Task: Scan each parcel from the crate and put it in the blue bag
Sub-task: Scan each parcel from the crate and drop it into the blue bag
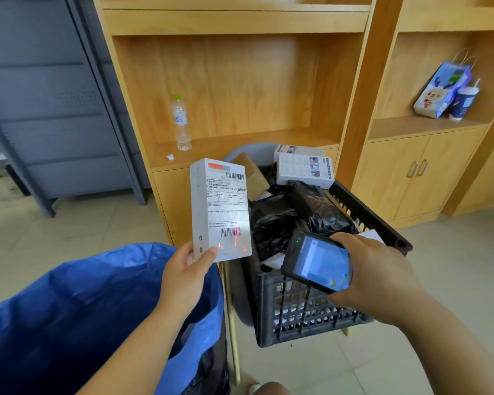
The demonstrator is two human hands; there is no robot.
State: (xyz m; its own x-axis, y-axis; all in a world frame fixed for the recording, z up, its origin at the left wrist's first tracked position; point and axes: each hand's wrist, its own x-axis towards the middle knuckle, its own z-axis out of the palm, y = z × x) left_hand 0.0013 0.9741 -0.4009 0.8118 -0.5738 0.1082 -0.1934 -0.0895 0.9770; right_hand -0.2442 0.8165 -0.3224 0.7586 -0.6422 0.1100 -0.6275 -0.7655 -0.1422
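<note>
My left hand [184, 269] grips the bottom corner of a white parcel box [220, 206], held upright with its shipping label facing me. Red aiming marks glow on the label just under its lower barcode. My right hand [374, 269] holds a black handheld scanner [317, 262] with a lit blue screen, pointed at the box. Behind both stands the black plastic crate [297, 309], filled with black plastic-wrapped parcels [285, 218], a brown cardboard box and a white printed box [304, 169]. The open blue bag [77, 303] sits at lower left, under my left forearm.
Wooden shelving fills the background, with a clear water bottle [180, 124] on the shelf behind the parcel. A blue paper gift bag [439, 89] and a cup [464, 102] stand on the right shelf. Grey metal racking [49, 109] is at left. The floor is pale tile.
</note>
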